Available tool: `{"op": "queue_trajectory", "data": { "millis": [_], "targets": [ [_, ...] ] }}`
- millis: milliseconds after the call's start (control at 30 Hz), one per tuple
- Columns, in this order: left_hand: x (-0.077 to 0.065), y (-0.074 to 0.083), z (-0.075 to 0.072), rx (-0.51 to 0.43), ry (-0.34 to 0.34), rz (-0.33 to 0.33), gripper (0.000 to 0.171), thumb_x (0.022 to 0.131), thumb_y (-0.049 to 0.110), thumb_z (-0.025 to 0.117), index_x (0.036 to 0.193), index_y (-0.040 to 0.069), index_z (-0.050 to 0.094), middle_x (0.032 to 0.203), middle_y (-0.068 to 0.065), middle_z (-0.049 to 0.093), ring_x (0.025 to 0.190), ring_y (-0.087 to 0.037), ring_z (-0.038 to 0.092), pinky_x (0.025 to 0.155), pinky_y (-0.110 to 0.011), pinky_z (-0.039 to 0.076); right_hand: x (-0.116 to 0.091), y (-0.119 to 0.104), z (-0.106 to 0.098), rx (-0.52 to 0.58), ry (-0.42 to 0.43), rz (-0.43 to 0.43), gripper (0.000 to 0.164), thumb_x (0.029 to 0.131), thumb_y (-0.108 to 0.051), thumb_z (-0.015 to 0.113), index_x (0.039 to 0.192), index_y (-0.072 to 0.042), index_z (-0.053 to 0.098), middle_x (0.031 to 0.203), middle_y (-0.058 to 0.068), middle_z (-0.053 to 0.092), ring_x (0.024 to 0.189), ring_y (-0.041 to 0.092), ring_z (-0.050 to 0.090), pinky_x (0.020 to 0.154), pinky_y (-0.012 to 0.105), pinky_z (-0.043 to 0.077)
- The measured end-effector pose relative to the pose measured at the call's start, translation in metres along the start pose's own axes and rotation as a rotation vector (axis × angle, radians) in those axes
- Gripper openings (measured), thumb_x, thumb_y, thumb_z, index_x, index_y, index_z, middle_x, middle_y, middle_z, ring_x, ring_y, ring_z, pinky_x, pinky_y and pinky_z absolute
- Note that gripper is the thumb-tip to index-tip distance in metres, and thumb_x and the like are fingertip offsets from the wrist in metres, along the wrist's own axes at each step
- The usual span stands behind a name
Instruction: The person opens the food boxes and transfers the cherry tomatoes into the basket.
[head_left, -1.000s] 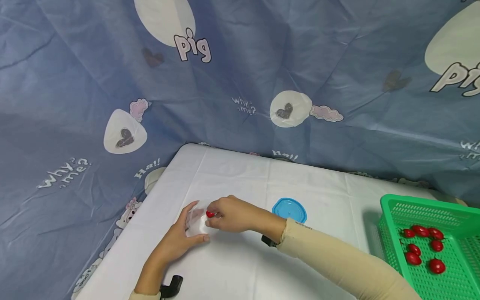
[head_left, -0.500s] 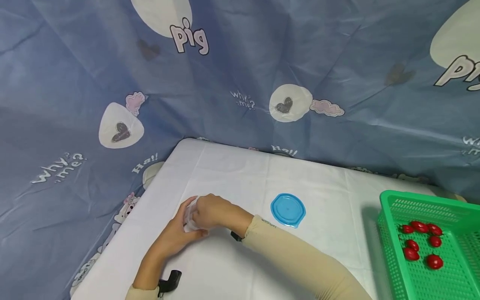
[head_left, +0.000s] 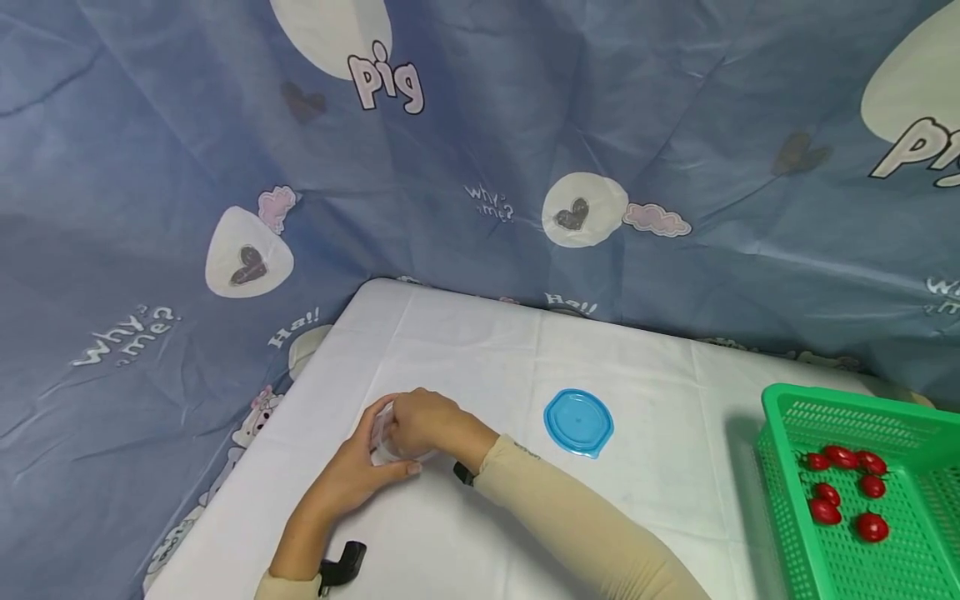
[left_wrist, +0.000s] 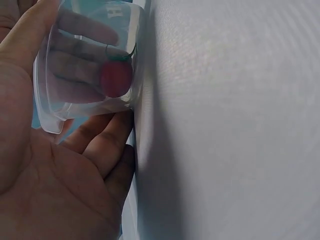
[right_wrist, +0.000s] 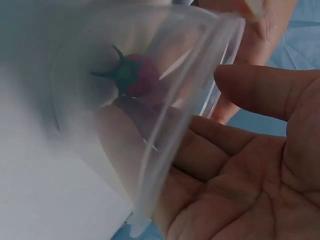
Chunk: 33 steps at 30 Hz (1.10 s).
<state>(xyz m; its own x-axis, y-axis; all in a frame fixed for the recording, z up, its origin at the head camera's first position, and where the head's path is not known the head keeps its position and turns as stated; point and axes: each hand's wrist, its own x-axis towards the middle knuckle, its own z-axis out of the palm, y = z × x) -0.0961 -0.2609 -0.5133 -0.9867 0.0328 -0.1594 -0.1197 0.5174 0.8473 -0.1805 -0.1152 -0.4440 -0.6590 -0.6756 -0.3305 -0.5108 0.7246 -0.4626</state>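
Observation:
In the head view my left hand (head_left: 352,471) grips a clear plastic container (head_left: 379,442), thumb on the near side and fingers around the far side. Inside this tub a small red tomato (left_wrist: 116,79) with a green stem lies at the bottom, seen through the wall in the left wrist view. My right hand (head_left: 427,423) reaches in over the rim. Its fingers extend into the tub beside the tomato (right_wrist: 142,76), while the thumb (right_wrist: 250,87) stands apart from them near the rim in the right wrist view. From the head view the right hand hides the tomato.
A blue lid (head_left: 578,422) lies flat on the white-covered table (head_left: 637,500), right of the hands. At the far right stands a green basket (head_left: 780,467) with several red tomatoes (head_left: 872,527). A blue printed cloth (head_left: 450,150) hangs behind the table.
My right hand has moved left and down into the container with the tomato, which the head view showed between its fingers one second ago. The left hand keeps its grip on the container.

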Motion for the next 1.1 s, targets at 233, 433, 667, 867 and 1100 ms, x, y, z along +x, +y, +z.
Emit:
{"op": "queue_trajectory", "data": {
  "millis": [233, 433, 667, 867, 1100],
  "targets": [
    [-0.001, 0.001, 0.000, -0.003, 0.002, 0.009, 0.102, 0.071, 0.052, 0.082, 0.149, 0.048, 0.016, 0.151, 0.001, 0.036, 0.137, -0.030, 0.036, 0.104, -0.064, 0.029, 0.001, 0.005, 0.008, -0.004, 0.029, -0.102, 0.026, 0.092, -0.020, 0.059, 0.066, -0.017, 0.055, 0.058, -0.005, 0.048, 0.048, 0.008, 0.041, 0.043, 0.021, 0.034],
    [-0.001, 0.000, 0.001, -0.021, 0.003, 0.012, 0.102, 0.071, 0.050, 0.082, 0.149, 0.048, 0.017, 0.151, 0.001, 0.036, 0.137, -0.032, 0.035, 0.103, -0.063, 0.029, 0.003, 0.009, 0.010, 0.059, -0.012, -0.163, 0.029, 0.095, -0.020, 0.055, 0.066, -0.016, 0.052, 0.055, -0.004, 0.045, 0.044, 0.007, 0.037, 0.042, 0.020, 0.032],
    [-0.001, 0.000, 0.000, -0.010, 0.007, 0.013, 0.100, 0.071, 0.050, 0.082, 0.146, 0.054, 0.016, 0.148, 0.002, 0.039, 0.136, -0.032, 0.036, 0.102, -0.062, 0.032, 0.004, 0.011, 0.007, 0.120, -0.098, -0.214, 0.030, 0.097, -0.019, 0.051, 0.066, -0.016, 0.051, 0.056, -0.004, 0.044, 0.045, 0.007, 0.035, 0.044, 0.021, 0.031],
    [0.000, 0.001, 0.002, -0.028, 0.000, 0.026, 0.099, 0.073, 0.045, 0.082, 0.147, 0.054, 0.016, 0.150, 0.001, 0.036, 0.139, -0.031, 0.032, 0.105, -0.063, 0.027, 0.005, 0.020, 0.003, 0.159, -0.141, -0.282, 0.030, 0.092, -0.016, 0.056, 0.062, -0.017, 0.051, 0.053, -0.007, 0.042, 0.044, 0.006, 0.034, 0.044, 0.020, 0.029],
    [0.000, 0.004, 0.002, 0.026, 0.023, -0.004, 0.102, 0.070, 0.049, 0.083, 0.147, 0.052, 0.017, 0.147, -0.005, 0.040, 0.132, -0.033, 0.040, 0.101, -0.060, 0.033, 0.003, 0.032, 0.001, 0.298, -0.126, -0.378, 0.010, 0.082, -0.005, 0.067, 0.087, -0.013, 0.067, 0.073, -0.008, 0.062, 0.062, 0.003, 0.054, 0.057, 0.018, 0.046]
  ]
}}
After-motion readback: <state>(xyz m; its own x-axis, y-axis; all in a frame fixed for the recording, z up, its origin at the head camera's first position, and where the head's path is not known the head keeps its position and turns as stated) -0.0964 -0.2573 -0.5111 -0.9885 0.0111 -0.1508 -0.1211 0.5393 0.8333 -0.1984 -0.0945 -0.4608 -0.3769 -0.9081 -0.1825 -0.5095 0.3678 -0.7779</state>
